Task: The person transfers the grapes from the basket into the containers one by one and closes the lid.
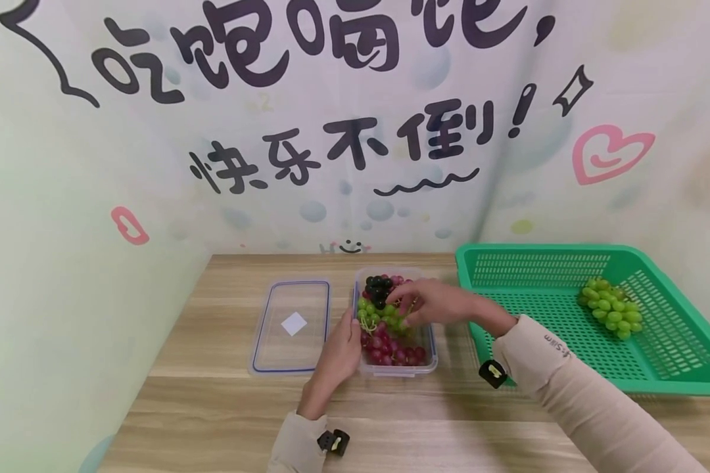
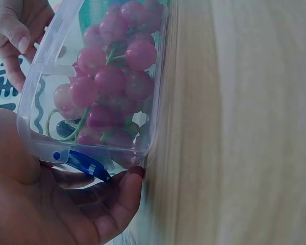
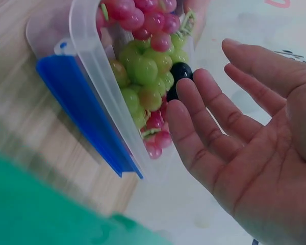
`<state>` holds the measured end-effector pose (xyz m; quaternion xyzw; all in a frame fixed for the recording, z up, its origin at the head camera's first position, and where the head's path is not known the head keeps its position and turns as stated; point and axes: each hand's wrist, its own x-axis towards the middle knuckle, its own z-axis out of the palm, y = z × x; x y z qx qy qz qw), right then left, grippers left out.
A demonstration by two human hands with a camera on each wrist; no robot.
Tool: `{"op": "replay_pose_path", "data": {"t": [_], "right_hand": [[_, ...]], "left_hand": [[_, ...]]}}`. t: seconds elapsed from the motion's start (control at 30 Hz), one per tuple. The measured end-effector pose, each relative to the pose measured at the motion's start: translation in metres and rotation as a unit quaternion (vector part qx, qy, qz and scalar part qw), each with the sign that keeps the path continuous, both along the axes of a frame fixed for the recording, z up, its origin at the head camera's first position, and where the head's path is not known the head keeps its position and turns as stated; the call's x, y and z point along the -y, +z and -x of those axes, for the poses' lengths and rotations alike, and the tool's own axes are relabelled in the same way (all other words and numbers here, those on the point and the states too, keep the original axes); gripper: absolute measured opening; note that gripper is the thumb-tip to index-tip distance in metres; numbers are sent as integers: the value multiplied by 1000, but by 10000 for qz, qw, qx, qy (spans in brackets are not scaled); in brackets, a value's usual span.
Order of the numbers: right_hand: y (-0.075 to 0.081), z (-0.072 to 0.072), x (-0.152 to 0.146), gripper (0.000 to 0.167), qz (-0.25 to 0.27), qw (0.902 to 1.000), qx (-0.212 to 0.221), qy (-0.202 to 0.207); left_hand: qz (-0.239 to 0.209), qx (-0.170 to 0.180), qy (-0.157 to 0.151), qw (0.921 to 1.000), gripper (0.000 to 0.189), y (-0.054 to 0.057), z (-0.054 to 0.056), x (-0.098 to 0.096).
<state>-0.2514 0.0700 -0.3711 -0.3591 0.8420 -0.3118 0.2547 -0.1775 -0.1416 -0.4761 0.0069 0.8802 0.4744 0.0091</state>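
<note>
A clear plastic container [image 1: 398, 372] sits at mid-table with black grapes [image 1: 378, 288], green grapes [image 1: 381, 315] and red grapes [image 1: 393, 351] inside. My left hand [image 1: 338, 351] lies flat against its left wall; in the left wrist view the palm and fingers [image 2: 66, 204] rest on the wall by a blue clip [image 2: 81, 163], with red grapes [image 2: 109, 79] behind it. My right hand [image 1: 428, 302] hovers over the green grapes. In the right wrist view it [image 3: 245, 153] is spread, palm bare, beside the green grapes [image 3: 143, 66] and a black grape [image 3: 181, 71].
The container's clear lid [image 1: 272, 348] lies flat to its left. A green plastic basket [image 1: 544, 253] stands at the right with a bunch of green grapes [image 1: 611, 307] in it. The wooden table [image 1: 213, 407] ends at a printed backdrop behind.
</note>
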Motion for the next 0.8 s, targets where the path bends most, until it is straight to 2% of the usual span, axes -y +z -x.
{"op": "replay_pose_path", "data": {"t": [0.3, 0.63, 0.8], "right_hand": [[9, 8, -20, 43, -35, 9996, -83, -275], [8, 9, -38, 43, 59, 9991, -75, -416], [7, 9, -46, 42, 27, 9980, -132, -613]], "left_hand": [[-30, 2, 6, 10000, 53, -1, 1, -1], [20, -15, 8, 10000, 53, 0, 1, -1], [5, 59, 28, 10000, 54, 0, 1, -2]]}}
